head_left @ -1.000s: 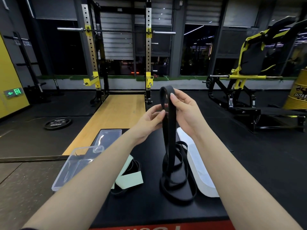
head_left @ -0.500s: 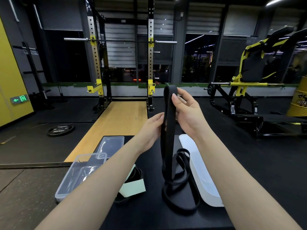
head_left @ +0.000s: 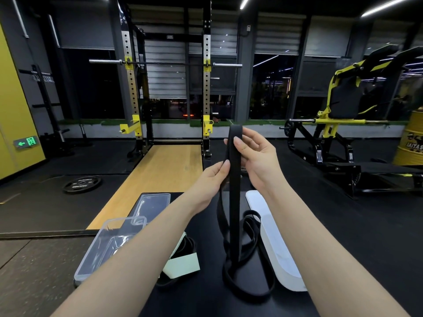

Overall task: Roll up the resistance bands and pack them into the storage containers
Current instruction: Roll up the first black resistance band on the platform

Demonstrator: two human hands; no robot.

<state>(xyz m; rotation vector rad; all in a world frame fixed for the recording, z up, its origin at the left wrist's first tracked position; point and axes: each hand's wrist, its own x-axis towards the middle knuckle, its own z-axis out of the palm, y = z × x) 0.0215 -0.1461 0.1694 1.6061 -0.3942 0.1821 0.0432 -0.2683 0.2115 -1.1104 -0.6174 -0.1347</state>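
- Gym floor spreads out dark all around us, with a squat rack [head_left: 167, 92] far ahead and a long wooden platform [head_left: 160, 179] under it.
- We stand at a black mat [head_left: 206, 294] that holds our things.
- Our right hand [head_left: 256, 159] is up in front of us. Its thumb and fingers are curled round the top of a black band [head_left: 234, 202], right at the fold.
- Our left hand [head_left: 211, 179] is a bit lower. Its thumb and fingertips pinch the same band at its left edge.
- From our hands the band hangs straight down. Its low end lies in loose loops on the mat, between the white tub and the green card.
- A white tub [head_left: 274, 243] lies on the mat, just to the right of the loops. It touches them or nearly so; we cannot tell which.
- A clear box [head_left: 107, 245] sits at the left edge of the mat, partly under our left arm.
- A clear lid [head_left: 155, 203] lies flat just behind the clear box.
- Another black band [head_left: 183, 245] with a pale green card [head_left: 183, 264] round it lies near the clear box, partly hidden by our left arm.
- A round weight plate [head_left: 82, 183] lies flat on the floor far off to the left.
- A yellow and black machine [head_left: 343, 110] stands far off on the right, next to a yellow drum [head_left: 412, 140].
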